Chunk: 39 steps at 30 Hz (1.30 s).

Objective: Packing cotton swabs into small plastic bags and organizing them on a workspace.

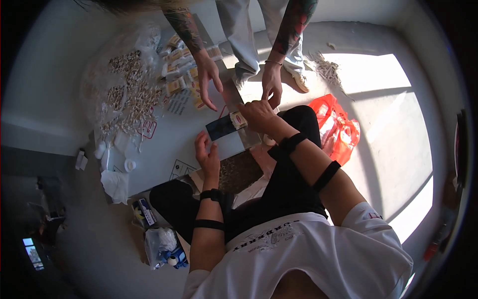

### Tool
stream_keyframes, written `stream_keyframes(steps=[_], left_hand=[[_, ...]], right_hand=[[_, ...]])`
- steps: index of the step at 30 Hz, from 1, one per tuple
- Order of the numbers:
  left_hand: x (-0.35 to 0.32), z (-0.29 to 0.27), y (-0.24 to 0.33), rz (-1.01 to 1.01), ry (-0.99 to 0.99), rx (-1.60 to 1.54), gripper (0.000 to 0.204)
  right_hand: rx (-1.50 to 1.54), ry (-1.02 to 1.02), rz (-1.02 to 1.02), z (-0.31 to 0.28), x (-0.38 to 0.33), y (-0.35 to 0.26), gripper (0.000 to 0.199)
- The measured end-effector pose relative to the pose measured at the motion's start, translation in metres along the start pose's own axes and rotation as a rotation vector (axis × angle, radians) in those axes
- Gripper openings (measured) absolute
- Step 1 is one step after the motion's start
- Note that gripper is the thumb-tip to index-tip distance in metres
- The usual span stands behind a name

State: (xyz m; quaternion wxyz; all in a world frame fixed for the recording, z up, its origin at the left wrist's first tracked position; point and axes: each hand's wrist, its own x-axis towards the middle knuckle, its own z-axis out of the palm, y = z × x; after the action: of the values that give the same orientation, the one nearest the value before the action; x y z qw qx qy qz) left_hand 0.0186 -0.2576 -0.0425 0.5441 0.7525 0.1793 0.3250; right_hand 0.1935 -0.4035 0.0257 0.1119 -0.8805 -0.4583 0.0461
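My left hand (pixel 207 152) hovers at the near edge of a white board (pixel 169 139), thumb and fingers apart, holding nothing. Beside its fingertips lies a dark, flat rectangle (pixel 219 128). My right hand (pixel 260 115) is curled closed over the board's right side; what its fingers hold, if anything, is hidden. Against that hand rests a small clear packet (pixel 238 119) with a red-and-white label. Across from me, a co-worker's one hand (pixel 208 79) reaches over the board with fingers spread, and the other hand (pixel 272 83) hangs just beyond my right hand.
Loose pale sticks, like cotton swabs (pixel 144 102), spill from a large clear bag (pixel 94 74) at left. Several yellow-and-white packs (pixel 175 85) lie beside them. A white roll (pixel 130 165) sits near the board's left edge. Right of my knee stands a red plastic bag (pixel 334 127).
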Motion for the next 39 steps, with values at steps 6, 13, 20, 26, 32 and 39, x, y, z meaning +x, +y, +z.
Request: stream_keyframes(steps=[6,13,20,26,32,39], left_hand=[[0.0,-0.003,-0.003,0.014,-0.008,-0.005,0.036],[0.003,0.0,-0.001,-0.004,-0.019,-0.019,0.038],[0.002,-0.006,-0.009,-0.014,-0.023,-0.111,0.039],[0.005,-0.003,-0.008,-0.017,-0.025,-0.091,0.036],[0.003,-0.004,0.0,-0.07,-0.009,-0.061,0.034],[0.004,-0.005,0.002,-0.08,-0.026,-0.004,0.034]], right_hand=[[0.018,-0.124,-0.015,-0.002,0.006,0.001,0.03],[0.033,-0.078,-0.028,0.002,0.004,0.004,0.028],[0.363,0.062,-0.016,0.018,-0.079,-0.043,0.019],[0.862,0.102,0.14,0.062,-0.112,-0.039,0.02],[1.108,0.176,0.36,0.058,-0.09,-0.047,0.055],[1.24,0.075,0.414,0.073,-0.083,-0.056,0.082]])
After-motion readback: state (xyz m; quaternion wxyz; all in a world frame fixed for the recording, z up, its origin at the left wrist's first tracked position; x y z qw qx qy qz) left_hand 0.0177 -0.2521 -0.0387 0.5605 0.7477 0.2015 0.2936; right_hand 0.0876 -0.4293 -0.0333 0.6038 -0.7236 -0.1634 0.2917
